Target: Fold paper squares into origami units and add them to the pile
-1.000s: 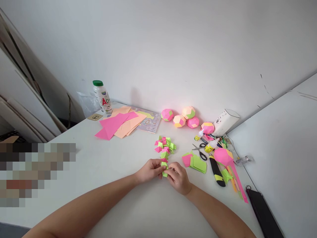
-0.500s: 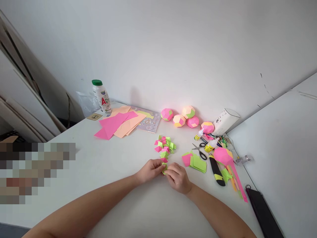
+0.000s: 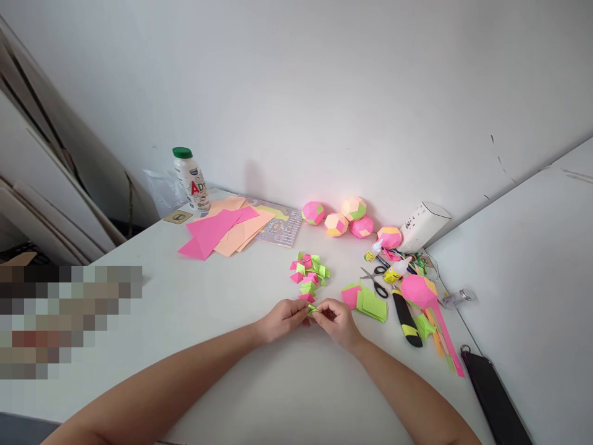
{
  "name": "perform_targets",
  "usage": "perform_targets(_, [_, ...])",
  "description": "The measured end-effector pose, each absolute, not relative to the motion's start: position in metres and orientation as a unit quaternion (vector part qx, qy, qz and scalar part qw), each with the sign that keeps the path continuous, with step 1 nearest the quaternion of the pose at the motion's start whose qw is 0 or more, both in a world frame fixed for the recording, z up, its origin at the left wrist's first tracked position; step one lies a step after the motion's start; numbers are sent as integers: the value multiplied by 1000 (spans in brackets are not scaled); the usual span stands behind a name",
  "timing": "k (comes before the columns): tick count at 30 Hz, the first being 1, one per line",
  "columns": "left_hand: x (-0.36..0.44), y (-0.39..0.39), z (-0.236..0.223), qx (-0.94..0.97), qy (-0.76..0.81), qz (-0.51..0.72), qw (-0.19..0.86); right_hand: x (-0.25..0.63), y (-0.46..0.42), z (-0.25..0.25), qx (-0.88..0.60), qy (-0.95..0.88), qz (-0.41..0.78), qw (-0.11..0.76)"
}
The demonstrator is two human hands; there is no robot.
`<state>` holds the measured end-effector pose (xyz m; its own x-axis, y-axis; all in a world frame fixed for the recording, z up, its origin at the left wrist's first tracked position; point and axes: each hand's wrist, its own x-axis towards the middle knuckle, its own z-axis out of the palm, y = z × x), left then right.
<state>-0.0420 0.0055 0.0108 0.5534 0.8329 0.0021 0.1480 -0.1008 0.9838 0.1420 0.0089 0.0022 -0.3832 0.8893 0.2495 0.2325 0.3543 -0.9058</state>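
On the left of the table (image 3: 204, 296), a white bottle (image 3: 193, 185) with a green cap stands up. Just beside it are pink sheets (image 3: 208, 235), lying on top of peach sheets (image 3: 257, 230). Part of a purple book (image 3: 283, 233) pokes out from under the paper.

Next comes the left hand (image 3: 283, 320). Its thumb and fingers are pinched closed on a small green paper (image 3: 312, 308). This paper is folded and sits between the two hands, near the front of a bunch of pink and green folded papers (image 3: 309, 275). The right hand (image 3: 340, 322) is pinched closed on the same little paper, from the other side.

Behind the hands, near the wall, are round paper balls (image 3: 336, 225). To the right of the right hand is a stack of green squares (image 3: 373, 306). Then come black scissors (image 3: 374, 279), lying open, a glue bottle (image 3: 395, 272) and a black and yellow cutter (image 3: 407, 318).
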Motion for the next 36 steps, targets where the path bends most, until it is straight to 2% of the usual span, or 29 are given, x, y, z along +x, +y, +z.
perform_targets(18, [-40,4,11,672,342,302,584,143,10,-3,-407,-666,494,382])
perform_targets(36, [-41,5,11,697,309,293,577,144,11,0,-399,-663,517,366])
